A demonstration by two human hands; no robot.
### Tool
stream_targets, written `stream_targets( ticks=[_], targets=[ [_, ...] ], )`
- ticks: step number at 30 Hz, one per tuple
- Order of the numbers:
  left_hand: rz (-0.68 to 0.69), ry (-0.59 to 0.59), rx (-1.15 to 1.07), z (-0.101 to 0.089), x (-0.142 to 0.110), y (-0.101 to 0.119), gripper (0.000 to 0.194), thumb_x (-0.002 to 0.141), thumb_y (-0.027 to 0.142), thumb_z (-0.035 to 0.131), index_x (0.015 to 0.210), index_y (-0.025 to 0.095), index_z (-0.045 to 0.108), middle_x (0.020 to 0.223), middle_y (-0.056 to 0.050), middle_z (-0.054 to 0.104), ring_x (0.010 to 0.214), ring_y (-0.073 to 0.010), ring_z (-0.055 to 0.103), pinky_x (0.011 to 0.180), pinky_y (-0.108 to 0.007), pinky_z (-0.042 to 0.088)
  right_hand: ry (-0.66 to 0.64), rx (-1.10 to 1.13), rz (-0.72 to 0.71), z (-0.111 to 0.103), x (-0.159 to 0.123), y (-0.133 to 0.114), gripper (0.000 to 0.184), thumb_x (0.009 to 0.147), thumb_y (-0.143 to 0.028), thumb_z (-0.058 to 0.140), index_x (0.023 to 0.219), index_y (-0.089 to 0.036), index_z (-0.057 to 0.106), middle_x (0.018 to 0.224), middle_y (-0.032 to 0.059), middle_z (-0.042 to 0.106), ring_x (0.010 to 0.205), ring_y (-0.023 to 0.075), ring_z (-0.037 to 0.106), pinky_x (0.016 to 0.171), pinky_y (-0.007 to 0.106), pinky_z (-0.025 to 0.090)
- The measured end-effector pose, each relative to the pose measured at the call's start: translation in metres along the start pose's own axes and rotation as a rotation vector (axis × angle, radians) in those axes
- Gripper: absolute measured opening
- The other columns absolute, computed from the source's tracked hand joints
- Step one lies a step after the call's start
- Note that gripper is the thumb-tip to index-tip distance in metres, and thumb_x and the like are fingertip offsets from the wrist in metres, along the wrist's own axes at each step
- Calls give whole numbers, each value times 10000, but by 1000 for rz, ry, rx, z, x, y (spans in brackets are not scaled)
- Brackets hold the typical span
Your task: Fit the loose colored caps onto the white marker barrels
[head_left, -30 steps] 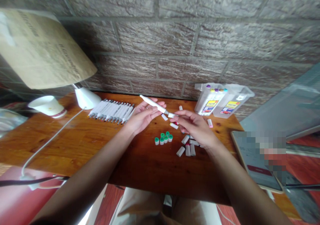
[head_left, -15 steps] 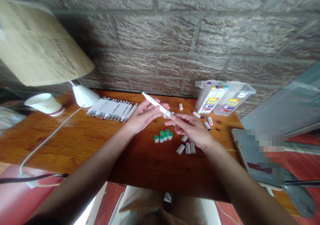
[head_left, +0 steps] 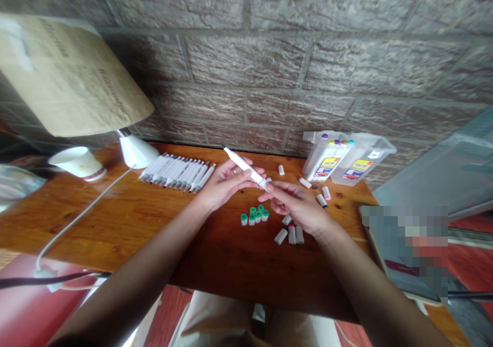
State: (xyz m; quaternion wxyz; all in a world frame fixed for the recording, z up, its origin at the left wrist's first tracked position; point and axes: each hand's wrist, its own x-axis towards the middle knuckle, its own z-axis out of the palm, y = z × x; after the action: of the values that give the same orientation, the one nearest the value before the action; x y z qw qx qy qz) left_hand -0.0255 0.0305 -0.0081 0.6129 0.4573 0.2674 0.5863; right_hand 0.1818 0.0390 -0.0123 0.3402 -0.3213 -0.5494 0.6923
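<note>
A white marker (head_left: 243,165) is held slantwise above the table, its dark green tip bare at the upper left end. My left hand (head_left: 225,187) is closed around its middle, thumb on top. The fingers of my right hand (head_left: 298,207) pinch the lower right end of the marker; they partly hide that end. Below the hands stands a small cluster of white caps with green tops (head_left: 258,217). Near my right wrist lie several loose white caps (head_left: 291,235), one with a pink end. Left of my left hand, a row of white markers (head_left: 179,173) lies side by side.
A clear plastic case (head_left: 379,157) with a few markers stands at the back right, more loose caps (head_left: 305,182) before it. A tablet (head_left: 393,270) lies at the right edge. On the left are a lamp (head_left: 136,152), its cord and a paper cup (head_left: 79,163). A brick wall closes the back.
The view has shifted slightly, so everything sits a little lower and further right. Both hands keep their hold on the marker, with hardly any change in pose.
</note>
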Motion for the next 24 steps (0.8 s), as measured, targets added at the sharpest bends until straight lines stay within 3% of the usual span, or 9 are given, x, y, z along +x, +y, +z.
stream_targets(
  ticks=[4,8,11,14,20,24],
  targets=[
    [1,6,-3,0,0,2,346,767,269,853,1054,192,677,1009,-74,804,963,-245,771,892,-393,590,4,-15,18,-3,0,-1,374,781,-493,814,998,-190,783,925,68,772,533,61,450,460,227,269],
    [39,92,-9,-3,3,10,390,734,337,877,1045,207,682,914,-35,797,856,-186,766,842,-324,587,35,-15,46,-11,0,-7,373,713,-448,871,953,-176,785,842,42,737,534,56,441,460,221,264],
    [64,160,89,-7,6,13,415,711,384,888,1035,201,705,798,-4,766,745,-142,732,760,-266,572,129,0,39,-17,-1,-14,414,673,-431,897,977,-183,764,810,23,719,528,49,441,461,210,267],
    [117,179,283,-10,7,10,410,721,410,873,1033,187,728,801,-17,761,731,-151,712,726,-259,549,256,31,-49,-21,-1,-22,433,647,-428,906,968,-200,723,764,-3,696,508,52,424,450,213,249],
    [220,63,789,-10,-1,-2,246,754,320,839,981,232,805,980,-28,793,863,-200,685,836,-272,513,427,6,-321,-24,0,-29,369,654,-398,875,940,-240,702,709,-46,575,484,58,332,453,248,204],
    [227,-28,869,-7,-4,-5,245,824,318,778,1056,245,806,1073,-39,795,938,-221,701,899,-278,500,435,-21,-380,-24,-1,-29,315,713,-382,846,977,-255,731,690,-41,544,502,76,318,472,268,216]
  ],
)
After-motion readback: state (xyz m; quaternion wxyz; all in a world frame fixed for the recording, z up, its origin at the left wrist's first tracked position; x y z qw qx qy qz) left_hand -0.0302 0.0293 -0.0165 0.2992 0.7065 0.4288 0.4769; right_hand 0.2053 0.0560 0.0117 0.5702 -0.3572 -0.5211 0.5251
